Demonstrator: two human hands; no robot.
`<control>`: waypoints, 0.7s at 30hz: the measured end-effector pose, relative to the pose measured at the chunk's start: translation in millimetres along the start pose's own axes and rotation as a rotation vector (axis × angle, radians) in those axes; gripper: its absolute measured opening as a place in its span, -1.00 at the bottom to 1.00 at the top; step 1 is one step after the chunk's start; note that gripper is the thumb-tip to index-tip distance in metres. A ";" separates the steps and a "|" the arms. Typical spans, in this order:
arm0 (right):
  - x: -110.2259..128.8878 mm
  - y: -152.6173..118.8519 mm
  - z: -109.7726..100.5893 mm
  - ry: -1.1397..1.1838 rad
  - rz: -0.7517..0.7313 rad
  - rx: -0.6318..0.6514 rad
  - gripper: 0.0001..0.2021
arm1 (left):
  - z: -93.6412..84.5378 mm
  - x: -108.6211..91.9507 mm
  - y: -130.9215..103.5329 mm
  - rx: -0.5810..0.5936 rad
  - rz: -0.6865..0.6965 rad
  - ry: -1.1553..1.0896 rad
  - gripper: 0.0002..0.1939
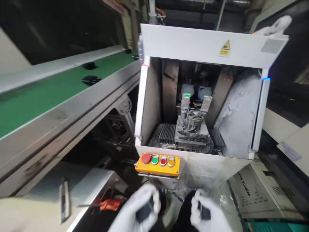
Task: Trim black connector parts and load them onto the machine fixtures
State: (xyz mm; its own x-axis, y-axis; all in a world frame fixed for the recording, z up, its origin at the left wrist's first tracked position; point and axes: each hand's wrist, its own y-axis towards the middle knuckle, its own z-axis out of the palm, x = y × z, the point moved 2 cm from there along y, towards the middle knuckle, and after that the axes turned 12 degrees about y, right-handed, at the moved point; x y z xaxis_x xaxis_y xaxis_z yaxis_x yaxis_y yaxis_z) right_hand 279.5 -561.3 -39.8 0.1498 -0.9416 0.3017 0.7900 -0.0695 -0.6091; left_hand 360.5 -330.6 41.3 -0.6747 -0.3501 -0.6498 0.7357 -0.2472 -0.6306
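Note:
Both my hands wear white gloves and hang low in front of the machine, apart from each other. My left hand (137, 209) is closed around a small dark flat piece (144, 212), its thumb and fingers along the edges. A similar dark piece (205, 213) shows in the fingers of my right hand (213, 215). Motion blur hides the details of both pieces. Ahead stands a white machine cabinet (183, 40) with its front open. Inside it, two upright metal holders (185, 101) rise from a dusty fixture (191, 124).
An orange control box (158, 165) with several buttons juts out below the cabinet opening. On the left runs a green conveyor belt (55, 93) carrying several black pieces (91, 80). A red-handled tool (111, 204) lies by the bench (87, 187). White gloves (277, 27) rest on the cabinet top.

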 end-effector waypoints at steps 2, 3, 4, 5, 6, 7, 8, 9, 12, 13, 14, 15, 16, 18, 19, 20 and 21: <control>61.9 -23.9 53.8 -0.217 -0.387 0.185 -0.78 | 54.3 -66.4 18.6 0.190 0.334 0.205 -0.78; 94.3 -32.1 83.4 -0.405 -0.592 0.269 -0.81 | 85.2 -100.0 29.2 0.293 0.529 0.332 -0.80; 126.7 -36.1 113.2 -0.547 -0.819 0.328 -0.81 | 116.2 -132.1 42.3 0.346 0.710 0.389 -0.84; 157.8 -34.7 142.5 -0.660 -1.035 0.347 -0.83 | 146.0 -161.3 59.6 0.352 0.794 0.372 -0.85; 186.9 -27.2 170.8 -0.734 -1.208 0.330 -0.85 | 175.3 -187.5 79.5 0.353 0.871 0.375 -0.84; 214.0 -14.4 197.9 -0.734 -1.350 0.318 -0.86 | 203.3 -211.3 100.0 0.330 1.022 0.408 -0.85; 238.6 2.5 223.9 -0.707 -1.462 0.331 -0.85 | 229.0 -231.2 121.4 0.279 1.151 0.449 -0.85; 260.2 23.0 248.3 -0.690 -1.514 0.358 -0.86 | 252.2 -247.0 141.9 0.234 1.261 0.482 -0.86; 305.5 87.8 306.4 -0.740 -1.520 0.451 -0.82 | 303.6 -272.4 190.0 0.229 1.369 0.599 -0.88; 313.2 106.5 319.4 -0.799 -1.464 0.481 -0.80 | 314.1 -274.8 199.9 0.289 1.331 0.660 -0.87; 317.1 122.5 328.8 -0.862 -1.384 0.510 -0.77 | 321.2 -275.0 206.6 0.365 1.274 0.731 -0.86; 318.1 135.2 334.8 -0.909 -1.295 0.540 -0.75 | 325.2 -274.0 210.5 0.442 1.219 0.799 -0.85; 316.8 144.4 337.8 -0.930 -1.209 0.567 -0.72 | 326.4 -272.2 212.6 0.509 1.176 0.850 -0.84; 311.9 153.6 337.3 -0.876 -1.089 0.603 -0.69 | 323.0 -268.8 214.3 0.571 1.137 0.846 -0.81; 309.7 154.9 335.1 -0.820 -1.058 0.613 -0.68 | 319.8 -267.5 215.2 0.569 1.135 0.791 -0.79; 308.1 154.9 332.6 -0.762 -1.044 0.621 -0.68 | 316.6 -266.3 216.5 0.558 1.136 0.725 -0.77; 307.2 154.0 330.3 -0.722 -1.040 0.632 -0.68 | 313.7 -265.1 217.9 0.547 1.136 0.660 -0.76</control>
State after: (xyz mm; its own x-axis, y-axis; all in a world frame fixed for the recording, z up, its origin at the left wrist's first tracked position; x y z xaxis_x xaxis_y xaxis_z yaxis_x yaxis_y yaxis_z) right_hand 643.6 -752.4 201.3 -0.5428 -0.1661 0.8233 0.8267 -0.2784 0.4889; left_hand 718.5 -575.1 209.3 0.4964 -0.1502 -0.8550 0.7151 -0.4877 0.5008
